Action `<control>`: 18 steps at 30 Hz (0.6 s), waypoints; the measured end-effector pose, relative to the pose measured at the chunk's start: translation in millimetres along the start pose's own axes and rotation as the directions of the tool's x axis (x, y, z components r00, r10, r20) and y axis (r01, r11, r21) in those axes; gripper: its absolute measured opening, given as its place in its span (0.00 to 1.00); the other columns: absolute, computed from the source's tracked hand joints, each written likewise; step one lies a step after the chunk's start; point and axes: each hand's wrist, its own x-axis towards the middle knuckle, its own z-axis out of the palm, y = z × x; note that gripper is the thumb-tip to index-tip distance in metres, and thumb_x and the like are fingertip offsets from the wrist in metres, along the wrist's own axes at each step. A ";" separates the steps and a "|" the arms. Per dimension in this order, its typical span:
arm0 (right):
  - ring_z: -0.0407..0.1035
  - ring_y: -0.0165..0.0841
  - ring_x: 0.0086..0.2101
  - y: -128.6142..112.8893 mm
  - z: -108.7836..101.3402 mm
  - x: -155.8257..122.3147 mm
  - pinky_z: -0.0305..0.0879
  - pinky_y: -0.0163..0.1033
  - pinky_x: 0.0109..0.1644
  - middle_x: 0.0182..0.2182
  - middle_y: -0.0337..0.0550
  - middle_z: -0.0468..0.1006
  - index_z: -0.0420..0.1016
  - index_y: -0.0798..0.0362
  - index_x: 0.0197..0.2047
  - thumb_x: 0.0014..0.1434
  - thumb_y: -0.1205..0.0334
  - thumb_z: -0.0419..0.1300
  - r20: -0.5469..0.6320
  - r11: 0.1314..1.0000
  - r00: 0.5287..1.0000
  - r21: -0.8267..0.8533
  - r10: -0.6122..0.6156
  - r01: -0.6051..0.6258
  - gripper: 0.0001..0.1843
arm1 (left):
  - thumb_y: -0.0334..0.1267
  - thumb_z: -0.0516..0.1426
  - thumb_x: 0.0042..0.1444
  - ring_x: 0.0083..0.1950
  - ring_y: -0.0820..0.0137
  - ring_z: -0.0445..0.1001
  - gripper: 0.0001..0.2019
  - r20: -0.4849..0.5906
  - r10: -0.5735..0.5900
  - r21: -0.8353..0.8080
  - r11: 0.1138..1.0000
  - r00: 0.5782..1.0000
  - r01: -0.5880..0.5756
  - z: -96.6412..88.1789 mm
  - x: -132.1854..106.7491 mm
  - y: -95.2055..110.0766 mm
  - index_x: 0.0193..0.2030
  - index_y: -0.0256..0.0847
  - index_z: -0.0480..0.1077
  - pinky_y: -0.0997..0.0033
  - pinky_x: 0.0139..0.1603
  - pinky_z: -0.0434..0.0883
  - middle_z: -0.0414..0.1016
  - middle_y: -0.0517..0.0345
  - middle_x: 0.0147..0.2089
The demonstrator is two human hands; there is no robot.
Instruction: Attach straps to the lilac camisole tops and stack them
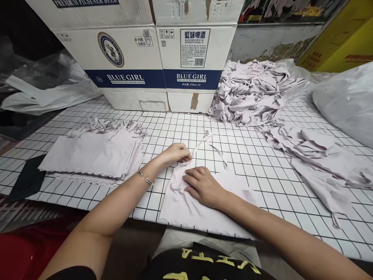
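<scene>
Smoothing, seemingly: cloth (189,212) beneath right hand (204,185), fingers slightly spread
Left hand (176,153): curled fingers pinching its edge
Straps (217,151): just beyond the fingers, probably need straightening next

- Wide table (166,129) under a white cloth (159,153) with black grid lines.
- White cartons (128,54) with blue bands, stacked along the back of the table, cut off by the top of the view.
- Behind, toward the right, a grey wall (269,41) with a rough brown patch (287,50) low down.
- Above the wall, a dark opening (271,9) with thin bars.
- Far right, large yellow surfaces (346,35) — boxes or panels, impossible to tell.
- Plastic bags (49,91) heaped at the left; another bag (348,97), bulging, at the right.
- Lower left, a smooth red object (17,252), only partly visible.
- Brownish floor (135,243) in shadow.
- Pale light across the tabletop — upper left corner nearly black.
</scene>
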 end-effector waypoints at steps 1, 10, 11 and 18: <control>0.60 0.45 0.50 1.1 0.0 0.1 0.56 0.53 0.55 0.54 0.53 0.71 0.69 0.54 0.56 0.67 0.53 0.51 -0.001 1.000 1.000 0.002 0.002 -0.002 0.20 | 0.36 0.57 0.51 0.33 0.69 0.73 0.09 -0.005 0.011 0.011 1.000 1.000 -0.011 -1.5 -0.1 2.2 0.25 0.40 0.60 0.70 0.35 0.68 0.75 0.53 0.31; 0.61 0.45 0.50 1.3 0.9 1.0 0.57 0.52 0.54 0.53 0.52 0.72 0.70 0.53 0.55 0.67 0.55 0.51 -0.037 1.000 0.999 0.006 0.001 -0.001 0.18 | 0.36 0.53 0.57 0.35 0.63 0.71 0.07 -0.076 0.197 0.810 0.584 0.977 -0.055 9.8 -6.9 2.8 0.27 0.41 0.64 0.67 0.33 0.62 0.73 0.52 0.32; 0.60 0.45 0.50 1.1 1.0 0.6 0.57 0.52 0.54 0.53 0.52 0.72 0.70 0.53 0.55 0.67 0.56 0.51 -0.041 1.000 0.999 0.004 -0.002 0.002 0.17 | 0.34 0.51 0.58 0.35 0.63 0.71 0.06 -0.105 0.208 0.808 0.587 0.973 -0.038 10.6 -6.9 2.7 0.30 0.41 0.65 0.67 0.33 0.62 0.73 0.52 0.33; 0.61 0.44 0.50 1.6 0.6 -0.2 0.57 0.52 0.54 0.53 0.52 0.71 0.70 0.53 0.54 0.67 0.56 0.51 -0.056 1.000 0.998 -0.002 -0.007 0.007 0.17 | 0.38 0.54 0.58 0.42 0.58 0.73 0.05 -0.169 0.222 0.793 0.609 0.960 -0.001 11.6 3.6 -2.3 0.33 0.40 0.65 0.64 0.39 0.65 0.75 0.47 0.38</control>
